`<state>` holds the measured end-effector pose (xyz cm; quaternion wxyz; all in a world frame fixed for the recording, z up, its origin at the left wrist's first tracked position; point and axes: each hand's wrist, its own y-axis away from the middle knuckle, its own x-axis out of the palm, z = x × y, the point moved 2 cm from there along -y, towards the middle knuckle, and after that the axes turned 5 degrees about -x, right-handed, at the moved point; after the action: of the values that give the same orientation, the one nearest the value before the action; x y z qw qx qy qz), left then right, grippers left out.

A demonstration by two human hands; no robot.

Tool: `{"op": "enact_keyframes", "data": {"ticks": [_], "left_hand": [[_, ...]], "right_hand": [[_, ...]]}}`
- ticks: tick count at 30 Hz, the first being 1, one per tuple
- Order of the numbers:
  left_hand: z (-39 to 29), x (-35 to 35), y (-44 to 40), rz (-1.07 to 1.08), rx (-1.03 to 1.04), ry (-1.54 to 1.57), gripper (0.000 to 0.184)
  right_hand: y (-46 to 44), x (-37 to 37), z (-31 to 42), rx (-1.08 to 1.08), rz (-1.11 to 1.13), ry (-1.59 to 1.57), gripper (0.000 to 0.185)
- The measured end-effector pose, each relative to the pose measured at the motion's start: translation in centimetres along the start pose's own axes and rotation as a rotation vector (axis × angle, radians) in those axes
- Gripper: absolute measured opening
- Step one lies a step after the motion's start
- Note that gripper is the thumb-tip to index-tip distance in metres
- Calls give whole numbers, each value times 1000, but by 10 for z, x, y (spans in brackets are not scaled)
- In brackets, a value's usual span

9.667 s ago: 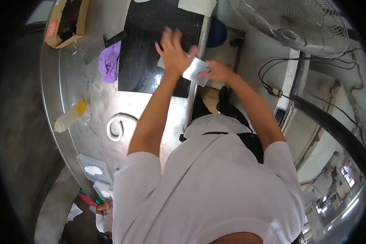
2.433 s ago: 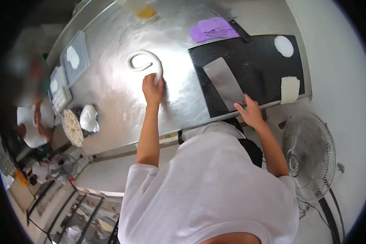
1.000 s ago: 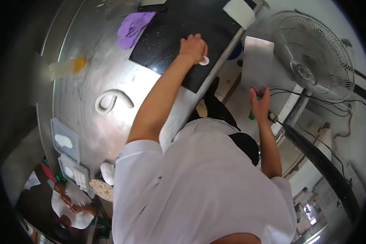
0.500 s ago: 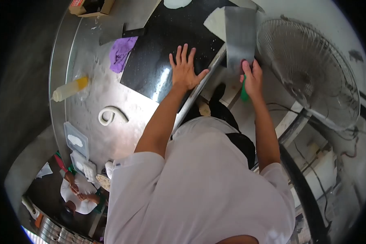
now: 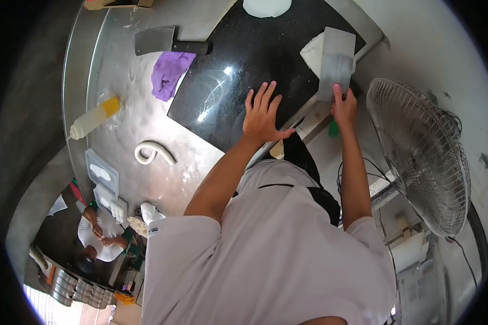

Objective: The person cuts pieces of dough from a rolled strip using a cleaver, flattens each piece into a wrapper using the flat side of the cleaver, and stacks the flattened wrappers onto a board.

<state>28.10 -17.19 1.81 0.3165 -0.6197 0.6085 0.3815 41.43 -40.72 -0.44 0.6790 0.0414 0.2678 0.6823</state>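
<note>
My left hand (image 5: 263, 120) rests with spread fingers near the front edge of a glossy black board (image 5: 241, 70), holding nothing. Gripped in my right hand (image 5: 344, 108) is a cleaver (image 5: 337, 59) with a broad rectangular blade and a green handle, mostly hidden below the hand. Its blade lies flat over a white cloth (image 5: 311, 53) at the board's right end; I cannot tell how firmly they touch. A second cleaver (image 5: 156, 41) with a black handle lies left of the board, beside a purple cloth (image 5: 171, 73).
On the metal table (image 5: 195, 173) lie a curled dough rope (image 5: 154, 149) and a squeeze bottle (image 5: 95, 117). Plastic boxes (image 5: 102, 172) stand lower left. A round white thing (image 5: 267, 6) sits on the board's far side. Right stands a fan (image 5: 423, 157); another person (image 5: 100, 233) works lower left.
The view has shifted, showing more of the black-handled cleaver. My right hand has brought its blade from partly beside the white cloth to over it. My left hand stays flat on the board.
</note>
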Motion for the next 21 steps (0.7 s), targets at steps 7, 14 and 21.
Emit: {"op": "enact_keyframes", "data": {"ticks": [7,14,21], "left_hand": [[1,-1,-6,-154,92,25,82],[9,-26,-39,-392,-140,556,69],[44,-17,-23,-471,-14,245,81]], "right_hand": [[59,-5,26,-41,35,-14,41],[210,-35,-37,96,-104,113,44],[229,-4,-65,-240,66,248,49]]}}
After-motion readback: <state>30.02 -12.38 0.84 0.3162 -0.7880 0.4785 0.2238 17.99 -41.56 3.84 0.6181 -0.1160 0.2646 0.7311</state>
